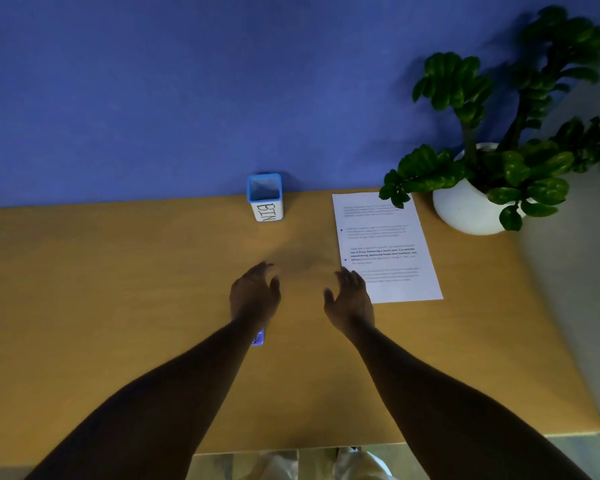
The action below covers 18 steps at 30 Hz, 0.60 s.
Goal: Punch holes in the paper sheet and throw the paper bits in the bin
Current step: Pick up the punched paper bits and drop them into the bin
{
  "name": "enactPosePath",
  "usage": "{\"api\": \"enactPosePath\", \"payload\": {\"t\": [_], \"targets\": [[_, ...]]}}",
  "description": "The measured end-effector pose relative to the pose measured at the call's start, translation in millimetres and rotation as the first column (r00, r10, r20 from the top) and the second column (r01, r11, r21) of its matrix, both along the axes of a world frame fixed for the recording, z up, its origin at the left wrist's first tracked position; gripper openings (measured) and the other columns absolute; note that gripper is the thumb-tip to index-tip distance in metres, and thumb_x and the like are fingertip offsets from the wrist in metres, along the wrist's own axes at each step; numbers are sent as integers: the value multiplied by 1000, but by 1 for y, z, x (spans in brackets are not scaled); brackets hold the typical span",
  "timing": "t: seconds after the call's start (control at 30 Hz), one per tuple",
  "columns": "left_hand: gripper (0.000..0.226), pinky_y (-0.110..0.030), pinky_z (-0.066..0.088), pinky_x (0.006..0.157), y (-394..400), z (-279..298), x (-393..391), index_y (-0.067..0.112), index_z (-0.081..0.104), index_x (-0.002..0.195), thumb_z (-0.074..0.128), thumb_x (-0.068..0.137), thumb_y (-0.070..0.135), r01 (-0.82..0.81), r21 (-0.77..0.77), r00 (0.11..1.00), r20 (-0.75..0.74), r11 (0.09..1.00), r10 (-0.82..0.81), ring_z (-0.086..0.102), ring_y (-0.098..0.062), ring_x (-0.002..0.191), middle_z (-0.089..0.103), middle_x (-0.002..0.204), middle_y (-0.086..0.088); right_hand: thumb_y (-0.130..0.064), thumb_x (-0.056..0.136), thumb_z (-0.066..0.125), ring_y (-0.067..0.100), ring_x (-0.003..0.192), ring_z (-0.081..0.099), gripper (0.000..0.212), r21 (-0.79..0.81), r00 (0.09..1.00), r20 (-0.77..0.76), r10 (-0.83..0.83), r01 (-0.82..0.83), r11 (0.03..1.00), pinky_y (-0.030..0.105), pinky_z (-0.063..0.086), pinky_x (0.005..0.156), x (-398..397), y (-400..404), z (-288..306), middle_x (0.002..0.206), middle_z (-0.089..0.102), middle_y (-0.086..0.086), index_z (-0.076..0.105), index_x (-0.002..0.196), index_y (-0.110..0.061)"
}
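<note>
Both forearms extended, left hand [254,293] and right hand [349,299] loosely open, nothing held; paper sheet [385,247] judged unpunched, a punch to be fetched.

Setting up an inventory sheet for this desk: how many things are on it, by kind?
Bin: 1
Paper sheet: 1
Potted plant: 1
Small blue object, mostly hidden under the left wrist: 1
Total: 4
</note>
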<state>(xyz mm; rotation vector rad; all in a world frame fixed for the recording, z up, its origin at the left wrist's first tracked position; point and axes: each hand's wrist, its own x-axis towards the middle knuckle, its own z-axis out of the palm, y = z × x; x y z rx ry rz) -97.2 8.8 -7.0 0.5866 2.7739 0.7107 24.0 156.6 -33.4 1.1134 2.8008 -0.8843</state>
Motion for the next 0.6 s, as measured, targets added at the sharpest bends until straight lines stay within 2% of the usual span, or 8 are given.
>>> {"api": "enactPosePath", "payload": {"t": [0.13, 0.3, 0.47, 0.6], "targets": [[30, -32, 47, 95, -30, -3, 2, 31, 63, 122, 56, 93, 36, -146, 5, 987, 72, 989, 145, 64, -20, 114, 65, 130, 7, -36, 96, 50, 23, 146, 24, 53, 21, 999, 11, 49, -49, 999, 37, 31, 113, -1, -27, -8, 154, 37, 4, 42, 143, -13], [25, -31, 45, 85, -58, -17, 5, 32, 61, 116, 51, 94, 32, -240, -26, 960, 143, 970, 241, 63, -22, 107, 64, 121, 4, -37, 96, 49, 23, 149, 15, 52, 0, 996, 22, 88, -88, 996, 40, 32, 114, -1, -54, -17, 158, 30, 1, 44, 142, -15], [27, -36, 49, 85, -70, -26, 9, 26, 60, 119, 48, 96, 33, -311, -20, 935, 174, 950, 309, 63, -25, 104, 63, 119, 1, -36, 98, 45, 26, 151, 5, 49, 46, 982, 64, 178, -181, 982, 41, 22, 119, 0, -70, -26, 161, 20, 4, 43, 142, -15], [29, -32, 41, 80, -73, -32, 12, 25, 62, 118, 45, 98, 38, -377, -28, 897, 236, 926, 373, 62, -25, 104, 62, 117, -1, -34, 99, 39, 27, 150, 2, 48, 112, 956, 124, 265, -278, 954, 50, 15, 119, -3, -79, -33, 163, 14, 6, 39, 143, -15]]}}
